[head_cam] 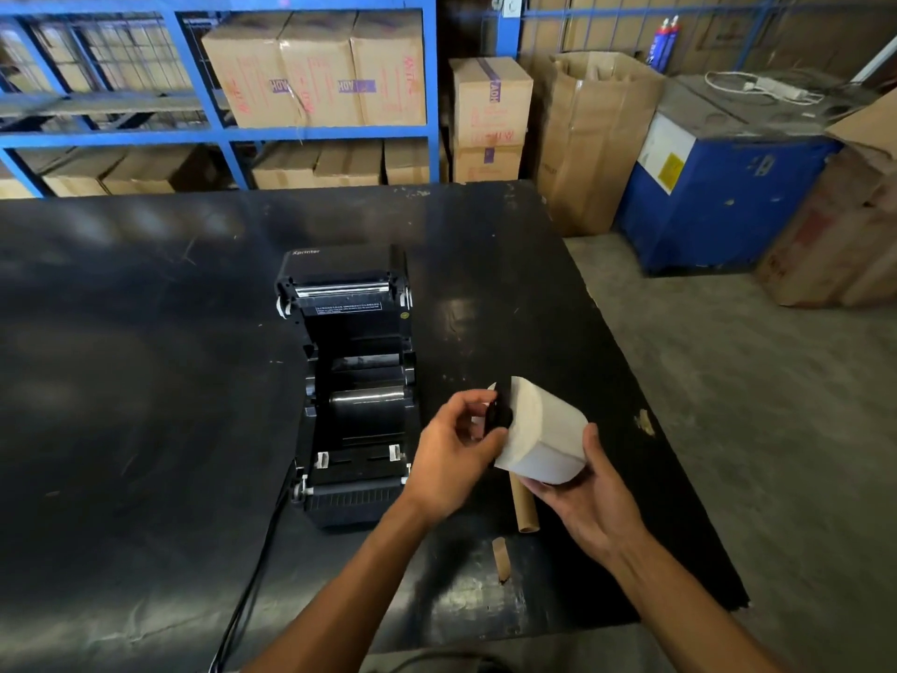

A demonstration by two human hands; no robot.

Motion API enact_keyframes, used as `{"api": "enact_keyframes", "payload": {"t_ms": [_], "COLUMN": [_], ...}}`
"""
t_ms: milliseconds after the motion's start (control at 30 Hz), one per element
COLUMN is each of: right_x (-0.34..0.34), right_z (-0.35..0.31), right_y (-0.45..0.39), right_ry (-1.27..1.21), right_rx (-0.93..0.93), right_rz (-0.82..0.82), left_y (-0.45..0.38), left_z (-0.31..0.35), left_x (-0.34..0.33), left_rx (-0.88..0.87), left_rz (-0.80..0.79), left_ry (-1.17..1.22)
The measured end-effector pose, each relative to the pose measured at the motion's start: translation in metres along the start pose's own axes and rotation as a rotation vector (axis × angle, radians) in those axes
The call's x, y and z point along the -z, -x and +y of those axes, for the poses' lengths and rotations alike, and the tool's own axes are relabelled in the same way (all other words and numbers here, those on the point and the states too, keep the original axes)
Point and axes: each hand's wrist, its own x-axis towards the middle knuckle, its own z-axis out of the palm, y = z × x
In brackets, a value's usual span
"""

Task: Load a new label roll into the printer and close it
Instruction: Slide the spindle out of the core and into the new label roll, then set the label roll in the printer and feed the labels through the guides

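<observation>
While the white label roll [541,432] is held above the black table [145,381], just right of the open printer [357,391], both hands grip it from opposite sides. The right hand [589,497] cups the roll from below and from the right, its thumb lying against the curved outer face. The left hand [454,451] meets the roll's left end, where its fingers are closed on a black holder piece [500,415] seated at the core; how far that piece enters the core cannot be told. The printer stands with its lid [344,284] tilted up on the far side, exposing an empty roll bay and a dark roller. A black cable [252,590] runs from the printer's near left corner toward the near table edge. On the table under the hands lie a bare cardboard core tube [524,507] and, nearer, a short cardboard fragment [501,558]. Beyond the table, blue shelving [213,133] holds cardboard boxes [315,70]; to the far right stands a blue machine [718,201].
</observation>
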Motion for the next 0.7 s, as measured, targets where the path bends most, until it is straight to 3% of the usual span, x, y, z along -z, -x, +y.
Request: {"api": "enact_keyframes", "payload": {"t_ms": [200, 400, 533, 700], "right_x": [-0.019, -0.039, -0.067, -0.106], "right_z": [0.008, 0.010, 0.017, 0.038], "right_y": [-0.007, -0.008, -0.004, -0.001], "right_ry": [0.009, 0.099, 0.326, 0.601], "right_rx": [-0.013, 0.020, 0.113, 0.275], "right_rz": [0.029, 0.042, 0.119, 0.124], "left_y": [-0.005, -0.007, -0.004, 0.000], "left_z": [0.004, 0.007, 0.008, 0.000], "left_x": [0.013, 0.033, 0.041, 0.056], "left_rx": [0.003, 0.078, 0.213, 0.419], "left_rz": [0.119, 0.144, 0.219, 0.216], "left_ry": [-0.218, -0.241, -0.260, -0.063]}}
